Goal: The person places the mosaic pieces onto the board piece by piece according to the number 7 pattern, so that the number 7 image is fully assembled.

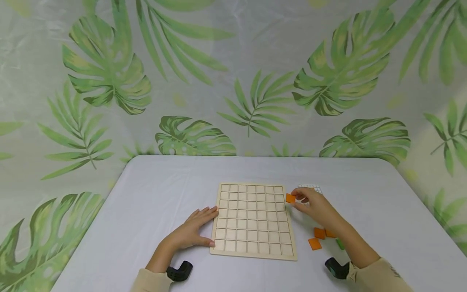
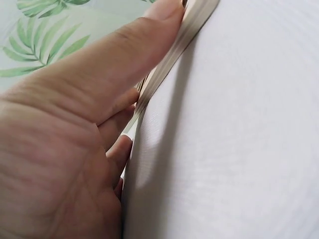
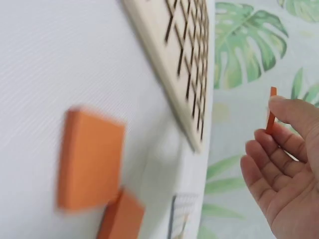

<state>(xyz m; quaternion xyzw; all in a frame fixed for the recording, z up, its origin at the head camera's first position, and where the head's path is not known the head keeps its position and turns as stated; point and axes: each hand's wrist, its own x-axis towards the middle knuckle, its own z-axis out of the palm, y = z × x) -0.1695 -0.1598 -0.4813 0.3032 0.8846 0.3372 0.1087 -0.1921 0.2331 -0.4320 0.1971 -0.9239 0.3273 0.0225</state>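
A wooden grid board (image 1: 251,221) with square cells lies flat on the white table. At its left edge rests my left hand (image 1: 195,229), fingers spread, with the fingertips and thumb touching the frame; the left wrist view shows the thumb (image 2: 149,40) against the board's side (image 2: 169,62). Beyond the board's upper right edge, my right hand (image 1: 313,205) pinches an orange square tile (image 1: 290,198) between thumb and fingers. In the right wrist view that tile (image 3: 271,110) is seen edge-on, held above the table, the other fingers loosely bent.
Several orange tiles (image 1: 315,243) and a green tile (image 1: 340,243) lie right of the board, partly under the right forearm. A card with a printed grid (image 1: 316,188) lies behind the right hand, which covers part of it. A leaf-patterned cloth (image 1: 255,101) hangs behind the table.
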